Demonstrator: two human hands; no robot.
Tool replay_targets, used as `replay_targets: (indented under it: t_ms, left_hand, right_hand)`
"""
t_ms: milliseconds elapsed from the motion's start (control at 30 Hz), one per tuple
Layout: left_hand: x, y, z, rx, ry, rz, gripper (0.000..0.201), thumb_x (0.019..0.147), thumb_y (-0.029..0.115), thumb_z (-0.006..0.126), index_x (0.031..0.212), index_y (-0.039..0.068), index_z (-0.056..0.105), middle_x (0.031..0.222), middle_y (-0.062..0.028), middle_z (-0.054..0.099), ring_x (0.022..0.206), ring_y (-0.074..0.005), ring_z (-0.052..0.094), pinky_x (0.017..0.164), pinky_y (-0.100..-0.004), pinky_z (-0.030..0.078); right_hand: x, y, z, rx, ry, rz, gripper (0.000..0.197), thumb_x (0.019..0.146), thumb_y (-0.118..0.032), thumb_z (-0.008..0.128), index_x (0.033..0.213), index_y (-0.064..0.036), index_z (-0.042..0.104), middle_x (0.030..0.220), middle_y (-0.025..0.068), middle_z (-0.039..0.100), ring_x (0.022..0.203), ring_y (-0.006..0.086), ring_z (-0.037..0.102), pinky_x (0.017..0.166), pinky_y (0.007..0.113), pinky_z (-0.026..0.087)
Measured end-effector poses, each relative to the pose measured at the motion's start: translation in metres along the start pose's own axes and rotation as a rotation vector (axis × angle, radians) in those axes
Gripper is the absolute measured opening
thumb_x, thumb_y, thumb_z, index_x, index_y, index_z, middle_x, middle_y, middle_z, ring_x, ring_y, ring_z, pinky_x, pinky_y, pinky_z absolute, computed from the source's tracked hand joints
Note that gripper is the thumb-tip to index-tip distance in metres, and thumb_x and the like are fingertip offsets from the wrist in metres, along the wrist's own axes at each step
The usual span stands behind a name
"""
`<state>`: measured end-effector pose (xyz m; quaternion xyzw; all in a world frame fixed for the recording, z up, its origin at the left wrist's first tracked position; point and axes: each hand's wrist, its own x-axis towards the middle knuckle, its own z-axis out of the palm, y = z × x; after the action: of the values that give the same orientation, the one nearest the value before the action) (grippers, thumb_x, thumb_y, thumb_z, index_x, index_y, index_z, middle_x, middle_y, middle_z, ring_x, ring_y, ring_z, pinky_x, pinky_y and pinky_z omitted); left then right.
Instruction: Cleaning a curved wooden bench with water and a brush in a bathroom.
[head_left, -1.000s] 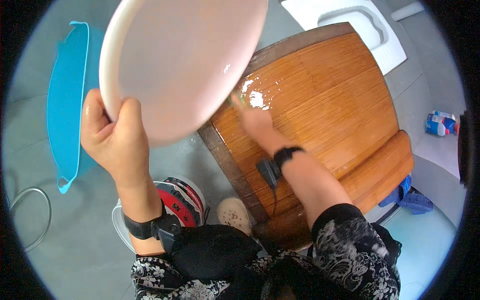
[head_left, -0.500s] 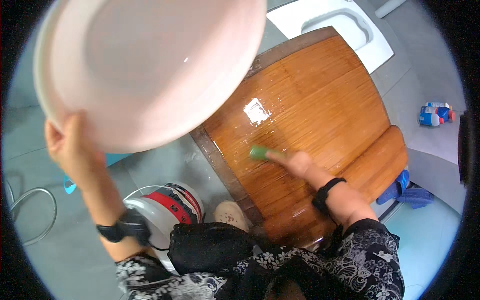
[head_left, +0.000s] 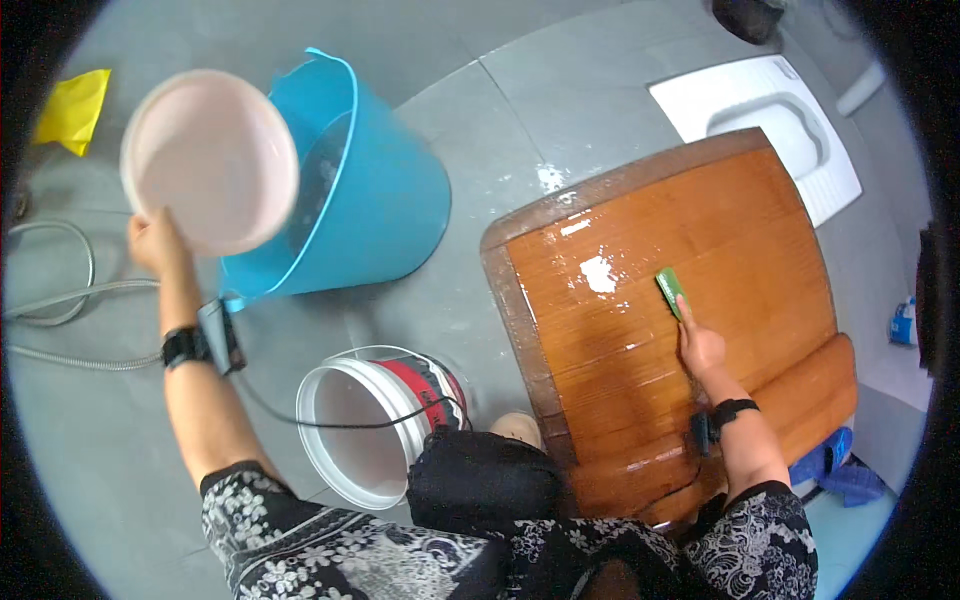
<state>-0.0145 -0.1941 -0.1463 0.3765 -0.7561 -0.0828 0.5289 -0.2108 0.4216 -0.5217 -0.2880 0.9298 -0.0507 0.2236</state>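
Observation:
My left hand (head_left: 160, 243) grips the rim of a pale pink basin (head_left: 212, 165), held up beside and partly over the mouth of a tall blue tub (head_left: 395, 195). On the right, a wet bamboo mat (head_left: 640, 370) with a brown cloth border lies spread on the floor, its right end rolled or folded over. My right hand (head_left: 703, 348) is closed around a green scrubbing brush (head_left: 667, 287), resting on the mat's surface. The brush's underside is hidden.
A white bucket (head_left: 325, 490) with a red band stands near my legs. A squat toilet (head_left: 690, 105) is set in the floor beyond the mat. Metal hose (head_left: 90, 290) curls at the left, below a yellow bag (head_left: 75, 110). Blue slippers (head_left: 850, 480) lie at the right.
The pink basin has gone from close before me, near the mat's left edge, down and away to the blue tub. The view has shifted left; the brush stays in my right hand on the mat.

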Motion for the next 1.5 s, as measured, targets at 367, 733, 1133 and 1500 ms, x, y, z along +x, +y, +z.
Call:
replay_targets:
  t_ms: [367, 733, 1133, 1500]
  left_hand:
    - [-0.042, -0.088, 0.012, 0.343, -0.529, 0.122, 0.018, 0.067, 0.01, 0.051, 0.08, -0.003, 0.054, 0.074, -0.0131, 0.058, 0.069, -0.0241, 0.055, 0.066, -0.0335, 0.044]
    - [0.005, -0.058, -0.073, -0.423, -0.507, -0.228, 0.03, 0.071, 0.007, 0.047, 0.099, -0.003, 0.047, 0.102, -0.0156, 0.051, 0.094, -0.0261, 0.053, 0.085, -0.0385, 0.042]
    - [-0.085, 0.145, -0.013, -0.796, -0.61, -0.882, 0.042, 0.065, 0.004, 0.05, 0.105, -0.005, 0.046, 0.102, -0.0137, 0.053, 0.093, -0.0269, 0.053, 0.081, -0.0387, 0.046]
    - [-0.323, 0.261, 0.173, -0.754, -1.026, -0.999, 0.029, 0.06, -0.006, 0.043, 0.088, -0.001, 0.046, 0.087, -0.0106, 0.049, 0.08, -0.0209, 0.049, 0.074, -0.0326, 0.044]
  right_hand:
    - [0.007, -0.022, -0.015, 0.052, -0.101, 0.059, 0.052, 0.086, -0.026, 0.041, 0.132, -0.0316, 0.019, 0.074, 0.0187, 0.059, 0.064, 0.0345, 0.057, 0.058, 0.043, 0.046]
    - [0.004, -0.013, -0.026, 0.106, -0.18, 0.064, 0.051, 0.087, -0.028, 0.037, 0.133, -0.0339, 0.014, 0.078, 0.0168, 0.06, 0.068, 0.0323, 0.058, 0.059, 0.041, 0.046]
    - [0.01, -0.013, 0.015, 0.145, -0.307, -0.154, 0.04, 0.089, -0.035, 0.026, 0.117, -0.0162, 0.045, 0.082, 0.0199, 0.06, 0.073, 0.0323, 0.06, 0.063, 0.042, 0.047]
    - [-0.003, 0.017, -0.028, 0.237, -0.112, -0.031, 0.05, 0.065, -0.007, 0.065, 0.112, -0.0059, 0.05, 0.093, 0.0179, 0.059, 0.085, 0.0296, 0.057, 0.071, 0.038, 0.048]
